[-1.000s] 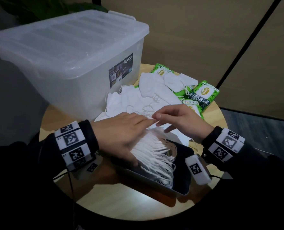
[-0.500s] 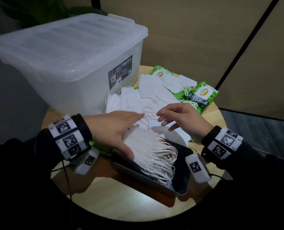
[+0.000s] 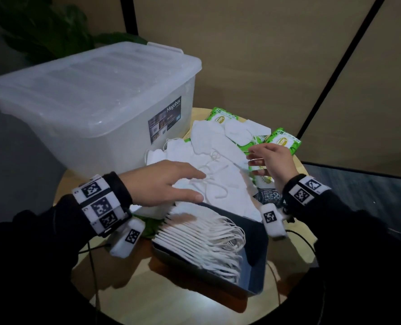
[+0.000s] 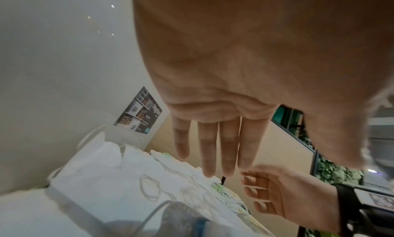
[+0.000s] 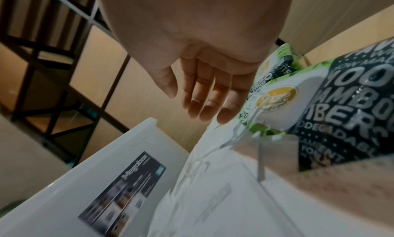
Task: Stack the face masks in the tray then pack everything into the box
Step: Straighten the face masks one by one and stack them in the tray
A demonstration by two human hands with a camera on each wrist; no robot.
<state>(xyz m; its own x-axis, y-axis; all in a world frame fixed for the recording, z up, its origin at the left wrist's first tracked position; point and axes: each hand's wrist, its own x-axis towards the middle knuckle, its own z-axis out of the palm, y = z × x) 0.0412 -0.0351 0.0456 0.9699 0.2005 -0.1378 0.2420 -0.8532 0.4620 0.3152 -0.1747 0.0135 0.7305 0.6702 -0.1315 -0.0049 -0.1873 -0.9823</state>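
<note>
Since 1 s ago both hands have lifted off the stacked white face masks (image 3: 194,233) in the dark rectangular tray (image 3: 257,252) & moved far, toward the loose pile of white fabric masks (image 3: 218,165) on the round wooden table (image 3: 171,301). Left hand (image 3: 162,181) hovers flat over the pile's near edge, fingers straight, holding nothing. Right hand (image 3: 272,160) is further right, fingers loosely curled, empty too, near the green wipe packs (image 3: 284,140). Masks look v. light, soft & floppy, w/ thin ear loops that prob. tangle. Best taken by the folded body edge w/ a pinch, not by the loops, one at a time. The translucent plastic lidded box (image 3: 89,102) sits far left, lid on.
</note>
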